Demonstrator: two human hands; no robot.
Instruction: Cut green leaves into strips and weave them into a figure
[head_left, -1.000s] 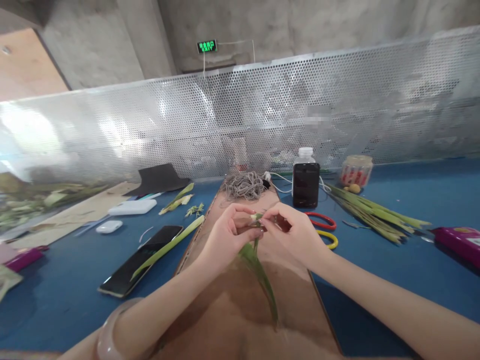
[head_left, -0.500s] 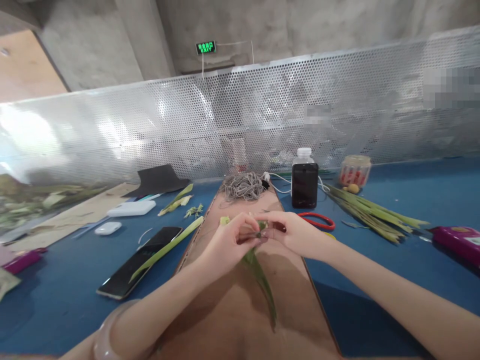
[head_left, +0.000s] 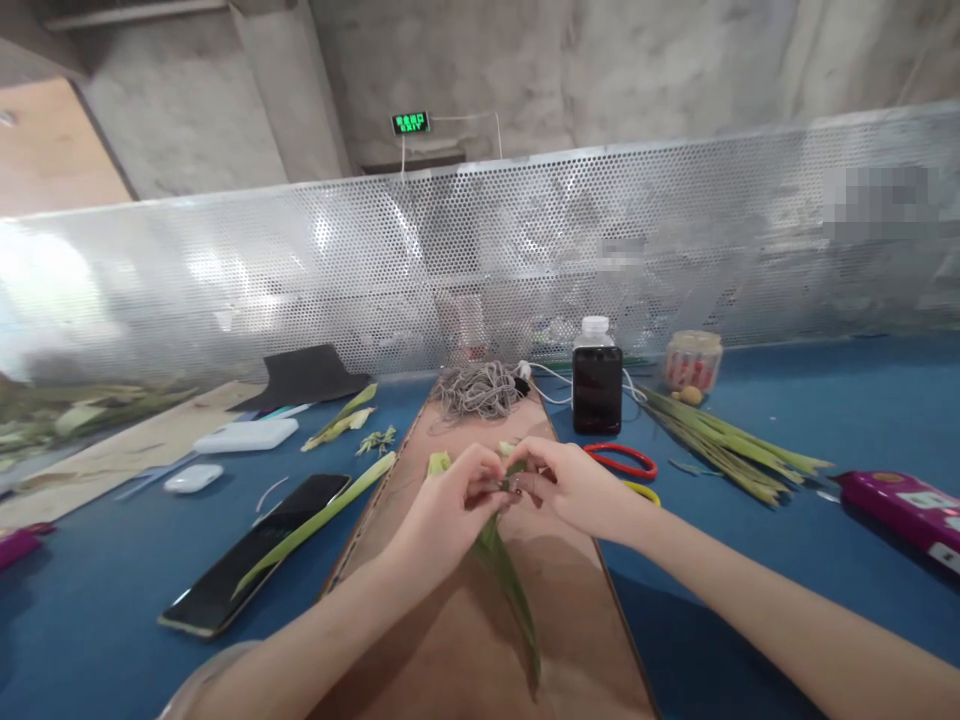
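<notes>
Leaf (head_left: 508, 590) over middle of board (head_left: 585, 640), top end pinched by both hands, long blade hanging toward board's near end. Left hand (head_left: 450, 500): thumb and fingertips closed on leaf. Right hand (head_left: 566, 490): fingertips also pinched on it, touching or nearly touching the left's; exact fold hidden. Likely one steadies while the other works the small part. Pale bit (head_left: 439, 463) behind left hand; can't tell if joined to leaf.

Board's far end: string (head_left: 480, 392) piled, probably parked off the working stretch. Right of board: red loop (head_left: 649, 466) and yellow loop (head_left: 646, 492), the latter partly behind right arm (head_left: 712, 560); both could snag a low swing. Beyond them, upright phone (head_left: 598, 390) before bottle (head_left: 596, 326), likely propped to face board's near end; strips (head_left: 735, 435) and jar (head_left: 694, 360) farther right. Left of board: flat phone (head_left: 225, 570), green strip (head_left: 315, 525) lying across it.
</notes>
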